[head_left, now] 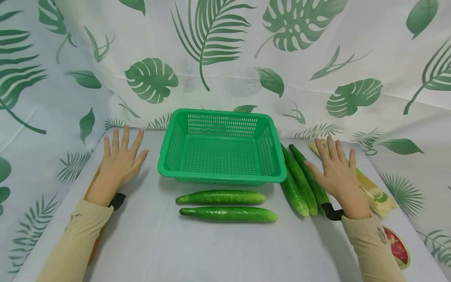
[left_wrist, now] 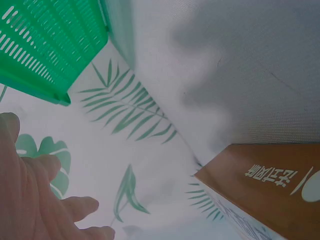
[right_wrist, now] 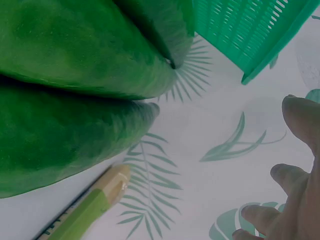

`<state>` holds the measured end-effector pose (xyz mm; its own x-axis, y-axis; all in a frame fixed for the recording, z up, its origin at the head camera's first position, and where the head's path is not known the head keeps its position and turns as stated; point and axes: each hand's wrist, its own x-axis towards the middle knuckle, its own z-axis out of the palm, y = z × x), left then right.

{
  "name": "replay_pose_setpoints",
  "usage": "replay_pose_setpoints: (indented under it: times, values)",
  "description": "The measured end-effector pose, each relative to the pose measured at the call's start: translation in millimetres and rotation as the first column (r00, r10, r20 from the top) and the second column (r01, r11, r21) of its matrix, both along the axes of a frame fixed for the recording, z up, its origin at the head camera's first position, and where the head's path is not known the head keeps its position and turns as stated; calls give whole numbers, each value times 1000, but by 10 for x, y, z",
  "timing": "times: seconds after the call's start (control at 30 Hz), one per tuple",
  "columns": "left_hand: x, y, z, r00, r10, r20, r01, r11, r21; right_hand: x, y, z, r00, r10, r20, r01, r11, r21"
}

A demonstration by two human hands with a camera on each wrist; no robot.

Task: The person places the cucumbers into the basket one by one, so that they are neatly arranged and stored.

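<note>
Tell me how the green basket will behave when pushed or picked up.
The green basket is probably light for its size, given its perforated walls and base. Its wide, low shape should resist tipping. The broad rim likely keeps it fairly stiff.

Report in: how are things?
Left fingers spread, holding nothing; right fingers likewise. Green basket empty. Two cucumbers in front. Perhaps in the way: three cucumbers between basket and right fingers.

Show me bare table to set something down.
Free: the broad near stretch of table in front of the two crosswise cucumbers; a narrower strip between left hand and green basket. Crowded: right of the basket, with three cucumbers, the right hand and a packet.
</note>
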<state>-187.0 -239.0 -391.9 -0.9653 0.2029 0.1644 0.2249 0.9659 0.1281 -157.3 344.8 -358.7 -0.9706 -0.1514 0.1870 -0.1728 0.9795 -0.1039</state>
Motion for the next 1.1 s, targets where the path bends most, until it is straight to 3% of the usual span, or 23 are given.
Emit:
replay_pose_setpoints:
  times: [0.4,0.6,0.8,0.93,1.1]
  values:
    - [56,-24,4,1000,1,-6,-1,1000,10,31,-12,44,1000,4,-8,-4,1000,-5]
    - [42,-15,15,1000,0,-11,0,1000,16,63,-7,100,999,13,-35,-15,998,-59]
    - [38,32,51,1000,0,-12,1,1000,31,156,-28,201,986,35,-160,-69,975,-211]
    - [39,101,101,1000,-8,11,7,998,57,292,-101,249,970,-9,-243,-72,944,-321]
    - [40,203,148,999,-21,37,18,996,91,462,-214,179,953,-26,-301,-78,941,-331]
